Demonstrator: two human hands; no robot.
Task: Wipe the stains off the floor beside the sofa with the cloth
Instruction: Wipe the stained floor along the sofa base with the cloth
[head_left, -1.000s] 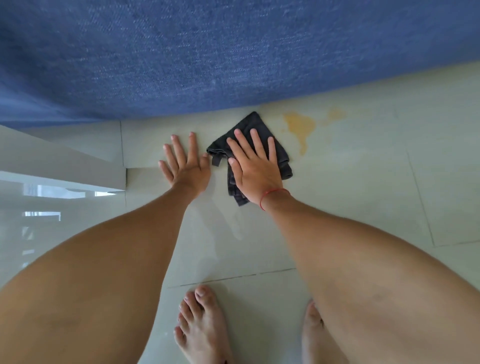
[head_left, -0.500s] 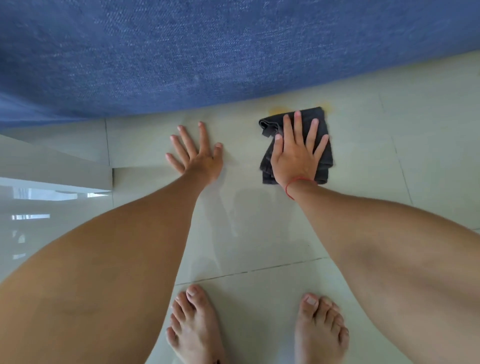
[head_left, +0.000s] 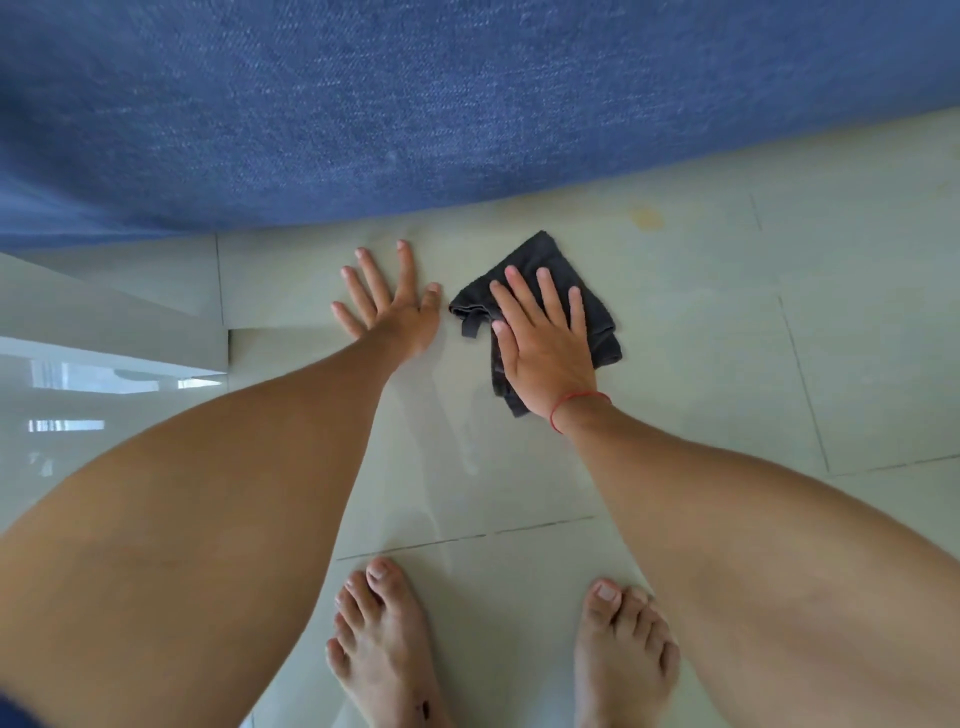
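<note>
So the right hand (head_left: 545, 348) is lying flat with fingers spread on the cloth (head_left: 597, 317), pressing it onto the floor (head_left: 701, 364) just in front of the sofa (head_left: 467, 104), and the left hand (head_left: 389, 306) is splayed out bare on the tile right beside it, probably propping the person up. The thing that's bugging me: a faint yellowish stain (head_left: 645, 217) is sitting up and to the right of the cloth, close to the sofa edge, and the cloth isn't touching it at all right now. If the strokes are staying this short, that patch is just getting missed. Also the cloth is bunching up, with a loop hanging off its left corner, so the palm could be sliding over folds instead of scrubbing, and only pushing the residue around. And a wet-looking streak is showing on the tile between the arms, so that bracing hand or the bare feet could be slipping. Compared with half a second ago, the cloth is now lying back to the left and nearer the left hand, turned cornerwise, where it was covering the stain spot squarely before; the stain is looking much paler than a second ago.
</note>
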